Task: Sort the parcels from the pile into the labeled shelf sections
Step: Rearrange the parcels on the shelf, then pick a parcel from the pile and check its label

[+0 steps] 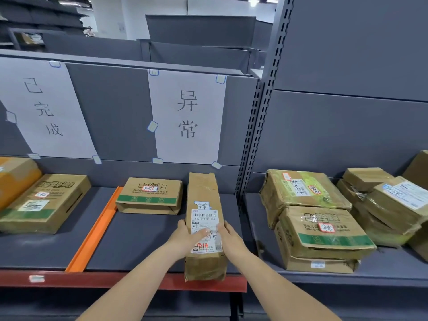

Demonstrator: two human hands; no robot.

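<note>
room: warehouse, grey metal shelving, more racks behind, ceiling lights on.
shelf: grey deck with red front edge; orange divider splits it into two sections.
left sign: paper taped to back panel, reads 已完成, over the left section.
right sign: paper reads 异常, over the section right of the divider.
long parcel: narrow brown box, lies lengthwise under the 异常 sign, near end overhangs the front edge; small handwritten tag looks like 异常, so section seems to match.
left hand: on the parcel's left side, thumb over the shipping label, gripping.
right hand: on the parcel's right side, fingers wrapped on the edge, gripping.
flat parcel: already in the 异常 section, just beside the long one, not touching as far as I can tell.
done section parcel: flat box lies left of the divider; an orange-taped box partly cut off at the frame edge.
pile: on the next bay right, several taped boxes stacked, some tagged; unsorted still.
progress: judged partway; a few parcels placed, current one nearly seated, needs pushing in and letting go; pile has at least five left.
</note>
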